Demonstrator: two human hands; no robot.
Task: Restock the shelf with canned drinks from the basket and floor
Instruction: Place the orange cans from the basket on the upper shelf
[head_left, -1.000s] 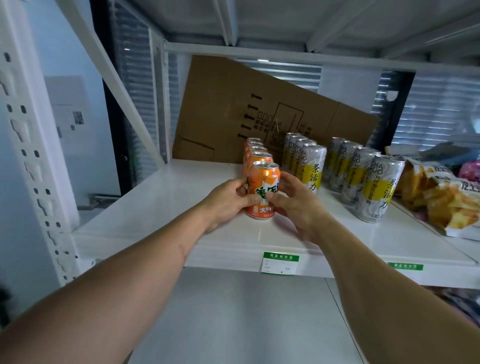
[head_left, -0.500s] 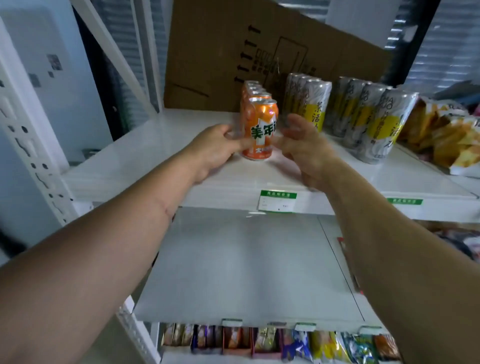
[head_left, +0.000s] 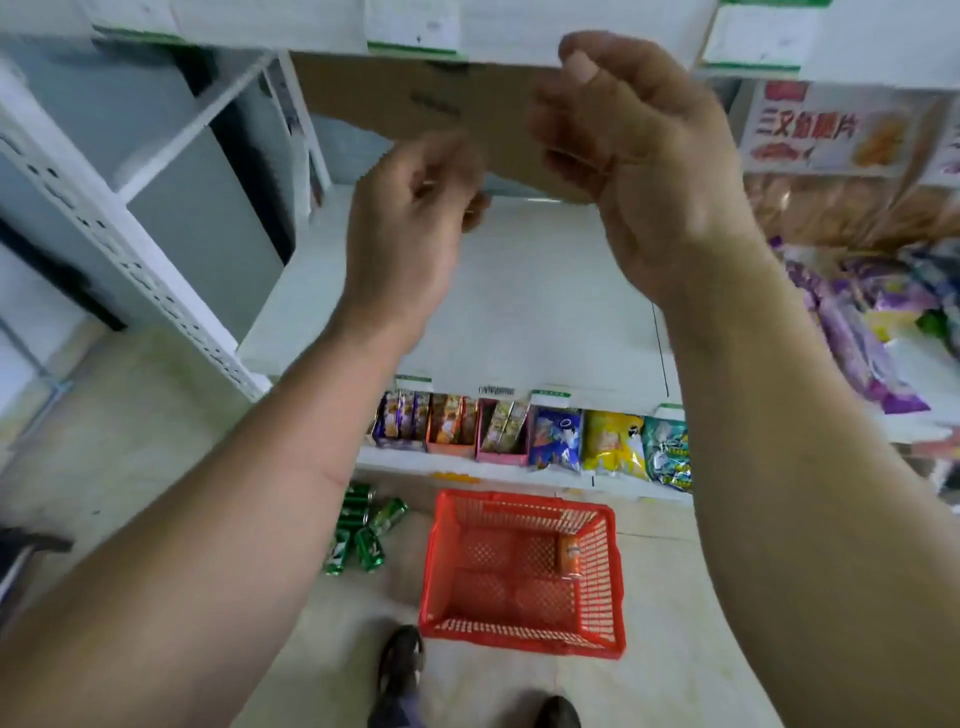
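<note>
My left hand (head_left: 410, 228) and my right hand (head_left: 639, 161) hang in the air in front of the white shelf (head_left: 519, 332), fingers loosely curled, nothing in either. Below on the floor stands a red plastic basket (head_left: 441, 587) with one orange can (head_left: 570, 555) lying inside near its right wall. Left of the basket several green cans (head_left: 361, 530) lie on the floor. The upper shelf with the orange and silver cans is out of view; only its front edge (head_left: 332, 31) shows at the top.
A brown cardboard sheet (head_left: 395, 104) leans at the back of the middle shelf. Snack packets (head_left: 550, 436) fill the lowest shelf; purple bags (head_left: 852, 317) lie to the right. A white perforated upright (head_left: 130, 260) stands left. My shoes (head_left: 400, 670) are beside the basket.
Both hands let go of the orange can on the upper shelf and drew back. My view tilted down from that shelf to the basket and floor.
</note>
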